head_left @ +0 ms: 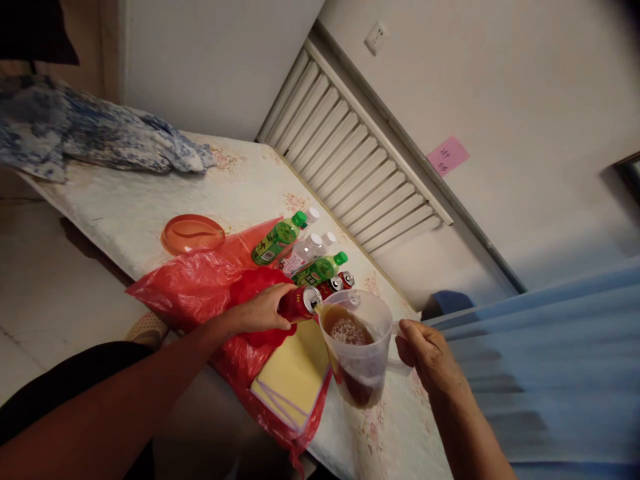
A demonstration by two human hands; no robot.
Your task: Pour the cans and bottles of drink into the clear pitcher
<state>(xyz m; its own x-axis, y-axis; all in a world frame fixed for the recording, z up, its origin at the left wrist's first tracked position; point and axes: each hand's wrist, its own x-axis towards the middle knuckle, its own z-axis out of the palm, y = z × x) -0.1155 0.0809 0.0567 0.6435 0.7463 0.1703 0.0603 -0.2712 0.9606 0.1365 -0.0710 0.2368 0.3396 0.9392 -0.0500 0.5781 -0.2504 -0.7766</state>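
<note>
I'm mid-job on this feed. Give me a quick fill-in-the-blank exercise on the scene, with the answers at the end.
1. The left hand holds a red drink ____ tilted at the rim of the jug.
2. The right hand grips the jug by its ____.
3. The liquid in the jug is coloured ____.
4. The paper note on the wall is coloured ____.

Missing words: can; handle; brown; pink.

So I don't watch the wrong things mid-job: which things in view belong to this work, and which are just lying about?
In use:
Can, tilted at the jug's rim, in the left hand
Jug, its handle in the right hand

Lying about, it seems:
Yellow cloth
Red bag
Orange dish or lid
Blue cloth
Bottles and other cans, standing unheld; may belong
</note>
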